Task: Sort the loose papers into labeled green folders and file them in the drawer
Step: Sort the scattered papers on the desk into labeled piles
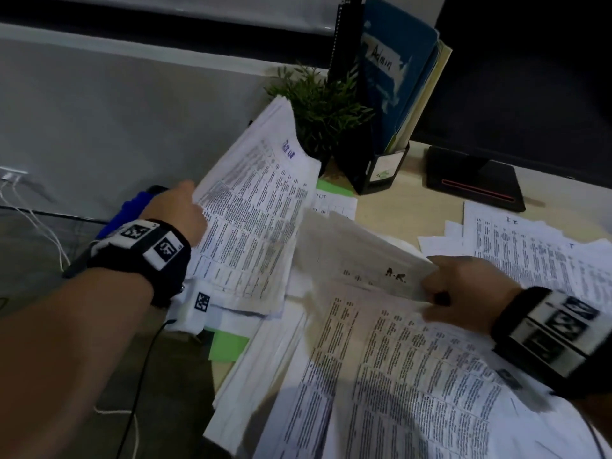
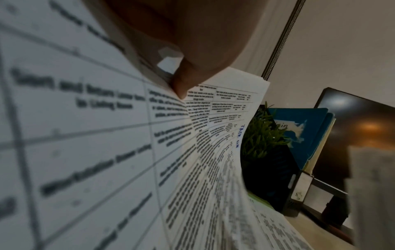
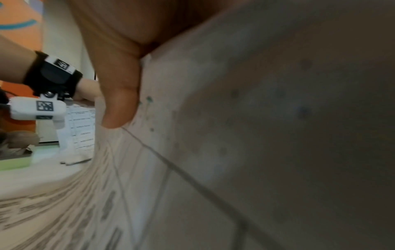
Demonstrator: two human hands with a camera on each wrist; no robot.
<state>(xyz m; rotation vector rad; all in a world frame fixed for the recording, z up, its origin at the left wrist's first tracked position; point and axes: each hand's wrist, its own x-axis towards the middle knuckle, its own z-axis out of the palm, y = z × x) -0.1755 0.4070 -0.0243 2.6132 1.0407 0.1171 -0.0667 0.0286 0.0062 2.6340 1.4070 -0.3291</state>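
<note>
**Two handfuls of paper, mid-sort**

The left hand pinches a sheaf of printed sheets by its left edge, thumb on top and fingers curled under, lifting it tilted above the desk's left edge. The right hand pinches a single sheet at its right edge, thumb pressed on the face; it carries handwritten letters near that edge, too blurred to read with confidence. More loose papers cover the desk toward the near edge and right side. Green folders show only as corners peeking from under the pile, one at the left edge, another nearer the back by the potted plant. A file holder with a blue folder stands at the back. No drawer is in view.

The paper looks light and limp: the sheaf already bows in the left wrist view, and the single sheet sags along its length. A grip at one edge will likely let sheets fan or slip, so taking the sheaf with fingers spread underneath near the middle of a long edge seems safer. Sorting appears at an early stage, with most papers unfiled.
</note>
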